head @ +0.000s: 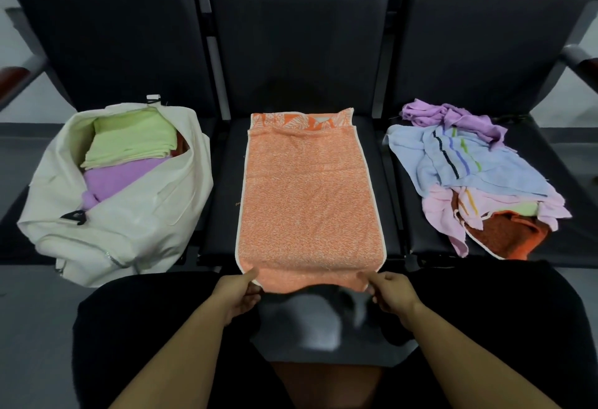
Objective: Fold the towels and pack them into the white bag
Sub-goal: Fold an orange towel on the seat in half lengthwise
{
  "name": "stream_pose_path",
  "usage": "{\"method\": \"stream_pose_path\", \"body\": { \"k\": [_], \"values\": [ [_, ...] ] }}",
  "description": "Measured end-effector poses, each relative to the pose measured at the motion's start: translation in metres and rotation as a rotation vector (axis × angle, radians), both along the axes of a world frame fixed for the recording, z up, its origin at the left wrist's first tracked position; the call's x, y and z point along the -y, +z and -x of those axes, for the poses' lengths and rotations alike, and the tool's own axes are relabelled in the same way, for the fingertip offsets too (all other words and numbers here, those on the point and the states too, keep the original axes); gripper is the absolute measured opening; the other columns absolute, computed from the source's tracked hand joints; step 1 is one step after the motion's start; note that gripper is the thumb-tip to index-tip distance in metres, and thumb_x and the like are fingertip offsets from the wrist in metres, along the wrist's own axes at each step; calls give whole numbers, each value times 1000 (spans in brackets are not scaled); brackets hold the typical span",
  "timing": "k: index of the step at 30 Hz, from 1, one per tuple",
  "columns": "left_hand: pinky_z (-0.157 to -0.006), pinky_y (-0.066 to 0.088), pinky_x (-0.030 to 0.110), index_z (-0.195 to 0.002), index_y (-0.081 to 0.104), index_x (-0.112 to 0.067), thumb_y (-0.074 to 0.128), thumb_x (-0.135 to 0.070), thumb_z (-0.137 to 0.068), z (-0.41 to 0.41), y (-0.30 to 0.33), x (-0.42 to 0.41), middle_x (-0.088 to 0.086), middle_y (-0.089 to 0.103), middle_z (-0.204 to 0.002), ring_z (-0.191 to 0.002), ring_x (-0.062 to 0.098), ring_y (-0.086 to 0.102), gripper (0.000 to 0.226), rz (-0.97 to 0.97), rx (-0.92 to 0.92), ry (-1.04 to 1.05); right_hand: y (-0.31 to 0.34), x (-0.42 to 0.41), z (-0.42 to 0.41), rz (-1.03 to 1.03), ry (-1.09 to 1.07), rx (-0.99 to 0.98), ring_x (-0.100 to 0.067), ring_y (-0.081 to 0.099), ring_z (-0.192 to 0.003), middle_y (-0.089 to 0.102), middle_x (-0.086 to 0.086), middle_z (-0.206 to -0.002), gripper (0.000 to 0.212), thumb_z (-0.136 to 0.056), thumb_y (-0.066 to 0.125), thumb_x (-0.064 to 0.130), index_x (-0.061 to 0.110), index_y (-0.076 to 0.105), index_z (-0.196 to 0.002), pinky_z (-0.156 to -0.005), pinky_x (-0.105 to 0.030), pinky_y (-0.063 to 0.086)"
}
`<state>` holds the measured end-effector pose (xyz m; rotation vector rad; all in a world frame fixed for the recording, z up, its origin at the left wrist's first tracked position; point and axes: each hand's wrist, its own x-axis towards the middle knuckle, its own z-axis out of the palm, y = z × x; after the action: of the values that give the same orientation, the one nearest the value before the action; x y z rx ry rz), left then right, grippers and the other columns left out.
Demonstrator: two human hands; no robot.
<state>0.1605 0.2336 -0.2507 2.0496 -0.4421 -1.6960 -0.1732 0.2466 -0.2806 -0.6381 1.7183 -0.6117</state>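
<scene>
The left hand (238, 292) and right hand (393, 294) are each pinching a near corner of the orange towel (310, 208), which is lying lengthwise on the middle seat (223, 182). The white bag (129, 230) on the left seat is already holding folded green and purple towels, while a crumpled pile (475, 175) is waiting on the right seat, so roughly half seems left.

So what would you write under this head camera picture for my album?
Both hands, left and right, pinch the orange towel's near corners on the middle seat, between white bag and unfolded pile.
</scene>
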Motion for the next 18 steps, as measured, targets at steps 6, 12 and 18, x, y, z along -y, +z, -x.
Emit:
{"method": "stream_pose_path", "body": {
  "k": [6, 12, 18],
  "values": [
    [-79, 60, 41, -103, 67, -7, 64, -23, -98, -2, 13, -4, 12, 72, -100, -92, 27, 69, 17, 96, -4, 55, 4, -3, 2, 29, -109, 2, -27, 68, -76, 65, -13, -84, 26, -94, 69, 28, 3, 66, -89, -58, -28, 44],
    [-71, 60, 40, -102, 62, 0, 59, -5, -96, 3, 15, -5, 19, 66, -106, -94, 29, 66, 9, 116, 20, 80, 9, 2, -6, 13, -81, 52, -22, 67, -82, 73, -11, -92, 23, -90, 74, 22, -1, 68, -91, -71, -31, 48],
    [-63, 59, 36, -113, 51, -7, 63, -9, -98, -3, 11, -6, 18, 62, -111, -91, 28, 68, 20, 211, 58, 160, -2, 5, -6, 15, -44, 91, -24, 67, -76, 74, -24, -93, 9, -84, 77, 4, 4, 68, -85, -68, -29, 55]
  ]
}}
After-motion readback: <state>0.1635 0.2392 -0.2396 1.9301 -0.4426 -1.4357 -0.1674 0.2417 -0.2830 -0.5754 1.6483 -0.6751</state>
